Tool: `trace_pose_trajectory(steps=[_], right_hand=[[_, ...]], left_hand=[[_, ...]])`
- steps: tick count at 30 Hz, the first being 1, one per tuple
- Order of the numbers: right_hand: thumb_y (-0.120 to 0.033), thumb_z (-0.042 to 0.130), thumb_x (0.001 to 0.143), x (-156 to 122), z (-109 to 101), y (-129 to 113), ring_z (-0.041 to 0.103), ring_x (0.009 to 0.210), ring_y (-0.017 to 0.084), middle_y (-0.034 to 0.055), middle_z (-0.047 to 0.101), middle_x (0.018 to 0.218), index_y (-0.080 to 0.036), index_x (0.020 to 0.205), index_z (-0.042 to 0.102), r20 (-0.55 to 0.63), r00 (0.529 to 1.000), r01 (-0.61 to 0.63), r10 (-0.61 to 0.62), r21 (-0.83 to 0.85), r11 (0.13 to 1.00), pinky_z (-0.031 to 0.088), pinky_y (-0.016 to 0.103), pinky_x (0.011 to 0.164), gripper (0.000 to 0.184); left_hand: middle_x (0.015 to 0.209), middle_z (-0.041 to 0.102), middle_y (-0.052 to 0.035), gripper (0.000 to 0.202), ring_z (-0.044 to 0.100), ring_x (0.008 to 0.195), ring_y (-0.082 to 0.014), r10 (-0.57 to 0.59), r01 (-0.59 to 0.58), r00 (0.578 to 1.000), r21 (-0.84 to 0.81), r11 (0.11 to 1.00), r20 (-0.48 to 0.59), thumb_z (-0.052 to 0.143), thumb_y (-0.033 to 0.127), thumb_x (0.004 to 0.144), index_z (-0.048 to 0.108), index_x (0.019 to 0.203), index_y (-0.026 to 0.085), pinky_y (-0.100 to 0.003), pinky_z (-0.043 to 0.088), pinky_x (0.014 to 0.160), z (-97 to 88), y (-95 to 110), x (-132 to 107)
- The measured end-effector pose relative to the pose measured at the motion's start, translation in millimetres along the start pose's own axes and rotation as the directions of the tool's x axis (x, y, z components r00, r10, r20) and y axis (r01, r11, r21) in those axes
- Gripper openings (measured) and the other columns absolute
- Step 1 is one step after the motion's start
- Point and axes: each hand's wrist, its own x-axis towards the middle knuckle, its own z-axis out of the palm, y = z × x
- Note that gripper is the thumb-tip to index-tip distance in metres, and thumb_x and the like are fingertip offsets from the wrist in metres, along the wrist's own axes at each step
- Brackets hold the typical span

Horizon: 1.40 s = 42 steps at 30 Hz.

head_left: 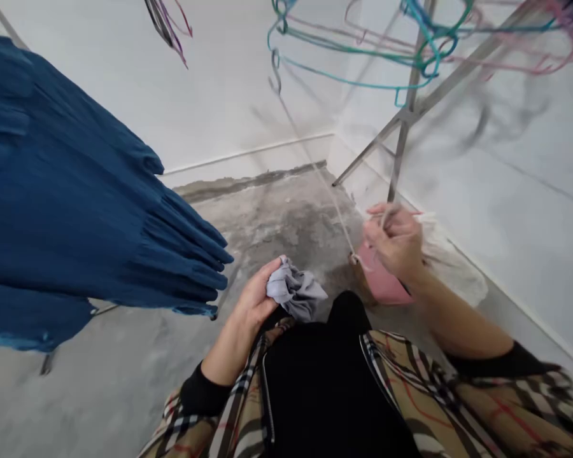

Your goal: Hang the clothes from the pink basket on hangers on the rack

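Observation:
In my left hand (255, 299) is a crumpled grey cloth (296, 289), gripped between thumb and fingers in front of my lap. My right hand (396, 238) is closed and smeared by motion. A thin pale loop and a short reddish tip show at its fingers, too blurred to name. Just below that hand is a pink object (386, 280), partly covered by the hand. Close to its left edge ends a thin cord (322, 175), which slants down from a grey hook (275, 73).
Blue garments (90, 184) hang at the left. Teal hangers (353, 83) and pink hangers (530, 63) hang overhead at the right, by a metal stand (398, 152). Purple and dark hangers (167, 25) hang at the top left. White walls meet behind the concrete floor (100, 388).

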Motion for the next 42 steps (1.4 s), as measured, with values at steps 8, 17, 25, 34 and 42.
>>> trace_pose_trajectory(steps=[8,17,25,34,42], right_hand=[[-0.060,0.052,0.085,-63.6,3.3,85.9,0.030,0.048,0.007,-0.0053,0.038,0.057,-0.018,0.082,0.059,0.256,0.828,-0.514,0.498,-0.004,0.858,0.023,0.023,0.046,0.042],[-0.038,0.077,0.064,-84.1,40.0,137.8,0.056,0.087,0.015,0.0007,0.060,0.092,-0.018,0.093,0.054,0.691,0.619,-0.470,0.372,-0.053,0.881,0.046,0.026,0.079,0.042],[-0.040,0.075,0.071,-98.5,24.2,130.4,0.057,0.087,0.014,0.0006,0.060,0.094,-0.016,0.099,0.056,0.792,0.493,-0.562,0.361,-0.026,0.826,0.046,0.025,0.080,0.041],[-0.037,0.053,0.084,-81.0,18.2,125.4,0.049,0.072,0.013,0.0008,0.056,0.076,-0.017,0.084,0.058,0.329,0.839,-0.407,0.434,-0.152,0.901,0.041,0.026,0.071,0.020],[-0.036,0.054,0.088,-51.5,-9.1,77.4,0.050,0.065,0.011,-0.0013,0.055,0.073,-0.018,0.093,0.060,0.197,0.950,-0.203,0.244,-0.207,0.957,0.040,0.023,0.062,0.019]], left_hand=[[0.072,0.067,-0.0018,0.009,0.063,0.056,-0.0090,-0.070,0.070,0.998,0.001,0.998,-0.007,0.059,0.015,0.088,0.064,0.094,0.011,-0.018,0.055,0.054,11.3,-15.1,2.9],[0.076,0.070,-0.0029,0.011,0.067,0.063,-0.0129,-0.060,0.048,0.993,0.106,0.993,0.104,0.067,0.017,0.082,0.066,0.092,0.013,-0.022,0.058,0.059,24.3,-33.6,-5.8],[0.077,0.068,-0.0021,0.008,0.067,0.062,-0.0128,-0.044,0.044,0.999,0.108,0.993,0.001,0.066,0.017,0.083,0.065,0.090,0.014,-0.023,0.058,0.061,24.6,-33.5,-3.2],[0.104,0.067,-0.0035,0.056,0.067,0.083,-0.0151,0.176,-0.193,0.981,0.392,0.899,0.080,0.077,0.022,0.074,0.058,0.127,0.026,-0.024,0.054,0.076,21.2,-28.9,-1.4],[0.134,0.046,-0.0083,0.043,0.061,0.093,-0.0223,0.378,-0.228,0.848,0.899,-0.373,0.372,0.073,0.040,0.077,0.068,0.119,0.034,-0.034,0.049,0.081,1.9,-29.8,12.3]])
